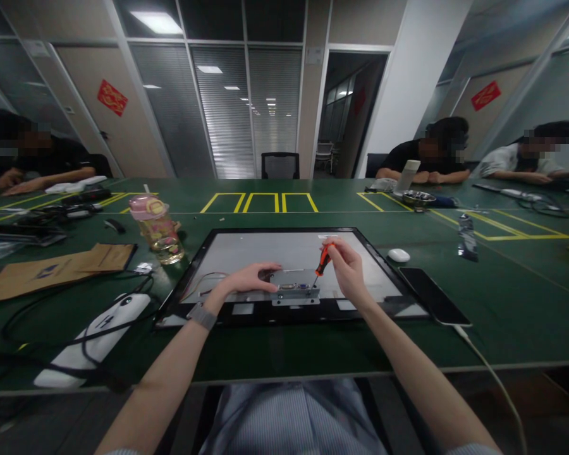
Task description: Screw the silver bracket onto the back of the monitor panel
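In the head view a flat display panel point(260, 246) lies back side up on the table, with a pale grey back and black frame. On its near edge sits a metal bracket point(296, 294) with ports, among them a blue one. My left hand point(246, 278) grips the bracket's left end, thumb in front and fingers behind; the fingertips are partly hidden. My right hand point(348, 265) is closed around an orange and black screwdriver point(323, 259). Its shaft points down at the bracket's right part, near the blue port; whether the tip touches a screw is too small to tell.
Left of the panel stand a pink-lidded drink bottle point(156, 229), a brown paper bag point(52, 272) and a white power strip point(95, 338) with black cables. To the right lie a white earbud case point(399, 255) and a phone point(434, 296) on a cable. Several people sit across the table.
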Available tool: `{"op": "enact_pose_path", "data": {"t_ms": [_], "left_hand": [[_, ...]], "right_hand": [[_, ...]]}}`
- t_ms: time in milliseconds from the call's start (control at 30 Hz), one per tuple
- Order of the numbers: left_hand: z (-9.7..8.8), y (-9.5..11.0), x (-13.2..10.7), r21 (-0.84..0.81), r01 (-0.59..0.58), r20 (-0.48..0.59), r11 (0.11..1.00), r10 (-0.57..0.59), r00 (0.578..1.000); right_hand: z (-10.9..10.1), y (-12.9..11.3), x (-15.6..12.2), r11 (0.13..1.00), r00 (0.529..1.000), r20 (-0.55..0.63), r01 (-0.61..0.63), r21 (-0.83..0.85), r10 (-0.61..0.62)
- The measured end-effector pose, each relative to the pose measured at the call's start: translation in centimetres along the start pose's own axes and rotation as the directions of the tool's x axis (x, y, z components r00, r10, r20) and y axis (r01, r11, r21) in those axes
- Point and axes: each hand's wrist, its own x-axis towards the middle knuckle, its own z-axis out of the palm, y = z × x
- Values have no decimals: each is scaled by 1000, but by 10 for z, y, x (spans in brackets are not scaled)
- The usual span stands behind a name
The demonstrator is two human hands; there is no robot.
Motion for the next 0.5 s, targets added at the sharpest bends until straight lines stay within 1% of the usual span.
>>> {"op": "enact_pose_path", "data": {"t_ms": [33,100,167,233,367,500], "left_hand": [[0,0,0,1,5,-4,1000,-5,1000],[0,0,0,1,5,-6,1000,-5,1000],[1,0,0,3,1,-2,1000,-1,1000],[0,0,0,2,2,2,1000,-2,1000],[0,-1,1,4,2,3,1000,-2,1000],[1,-1,1,3,-9,-7,1000,9,1000]], "right_hand": [[0,0,-1,999,1000,0,24,-38,-24],[0,-2,-2,997,998,48,31,-65,-28],[1,-5,-4,999,993,115,-4,-39,9],[3,-7,-4,999,990,136,-32,-20,34],[4,-7,-3,998,999,43,16,-63,-13],[1,-8,0,996,998,9,58,-66,-57]]}}
